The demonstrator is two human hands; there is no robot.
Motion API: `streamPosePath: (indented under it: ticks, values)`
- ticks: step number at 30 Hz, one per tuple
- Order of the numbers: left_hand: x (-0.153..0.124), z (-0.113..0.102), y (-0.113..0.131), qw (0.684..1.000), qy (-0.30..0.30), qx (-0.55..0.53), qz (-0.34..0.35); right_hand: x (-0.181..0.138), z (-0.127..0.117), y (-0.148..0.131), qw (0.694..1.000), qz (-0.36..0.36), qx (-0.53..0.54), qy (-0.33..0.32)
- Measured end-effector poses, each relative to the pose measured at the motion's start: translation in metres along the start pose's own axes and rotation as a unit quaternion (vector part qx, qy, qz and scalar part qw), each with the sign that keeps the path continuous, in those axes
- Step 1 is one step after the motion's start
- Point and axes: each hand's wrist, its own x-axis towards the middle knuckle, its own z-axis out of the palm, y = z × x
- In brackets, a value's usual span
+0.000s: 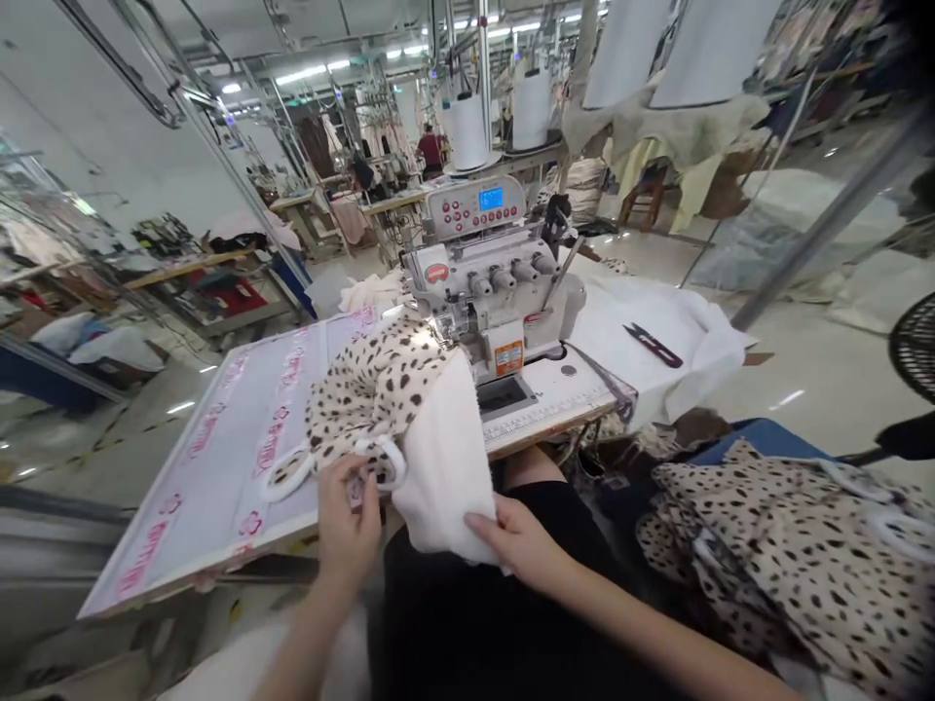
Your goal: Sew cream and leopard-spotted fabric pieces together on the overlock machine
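A spotted cream fleece garment [372, 389] with a plain white lining [445, 458] lies on the sewing table [219, 467], running up to the needle of an overlock machine [489, 292]. My left hand [349, 526] pinches the garment's white trimmed edge at the table's front. My right hand [520, 540] grips the lower corner of the white lining, which hangs over the table edge above my lap.
Black thread snips [653, 345] lie on white cloth right of the machine. A heap of spotted garments [789, 555] sits at my right. Thread cones [467, 127] stand behind the machine. A fan [913, 346] is at the far right. A person works far back.
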Motion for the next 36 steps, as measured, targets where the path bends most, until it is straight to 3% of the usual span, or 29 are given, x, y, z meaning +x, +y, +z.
streamPosePath:
  ticks: [3,10,13,15,18,20,23,25,28,30,33,36]
  values:
    - [0.003,0.006,-0.024,0.999,-0.018,0.006,-0.043,-0.006,-0.007,0.004,0.999,0.019,0.026,-0.011]
    - [0.041,-0.003,-0.060,0.984,-0.177,0.016,0.030,-0.007,-0.005,0.008,0.999,0.029,0.039,-0.018]
    - [0.041,-0.009,-0.064,0.985,-0.169,0.038,0.025,-0.008,-0.005,0.011,0.999,0.022,0.024,-0.015]
    - [0.036,-0.025,-0.055,0.988,-0.148,0.048,0.017,-0.010,-0.007,0.009,1.000,0.016,0.009,-0.007]
    - [0.022,-0.061,-0.018,0.988,-0.138,0.058,0.051,-0.017,-0.006,-0.001,1.000,0.001,-0.029,0.004]
    - [0.008,-0.077,0.015,0.972,-0.206,0.045,0.108,-0.024,-0.002,-0.011,0.998,-0.012,-0.054,-0.011]
    - [-0.017,-0.071,0.053,0.954,-0.249,0.036,0.166,-0.033,0.007,-0.022,0.997,-0.029,-0.061,-0.042]
    - [-0.034,-0.055,0.062,0.954,-0.235,0.021,0.187,-0.039,0.011,-0.022,0.997,-0.025,-0.058,-0.051]
    - [-0.049,-0.043,0.047,0.973,-0.174,0.014,0.154,-0.045,0.005,-0.015,0.996,-0.001,-0.072,-0.056]
    - [-0.047,-0.053,0.029,0.986,-0.134,0.033,0.094,-0.049,-0.005,-0.009,0.995,0.017,-0.087,-0.036]
    - [-0.032,-0.087,0.009,0.989,-0.076,0.126,-0.029,-0.054,-0.022,-0.009,0.995,0.031,-0.090,0.016]
    - [-0.022,-0.111,0.017,0.982,-0.022,0.168,-0.088,-0.060,-0.021,-0.020,0.995,0.021,-0.098,0.009]
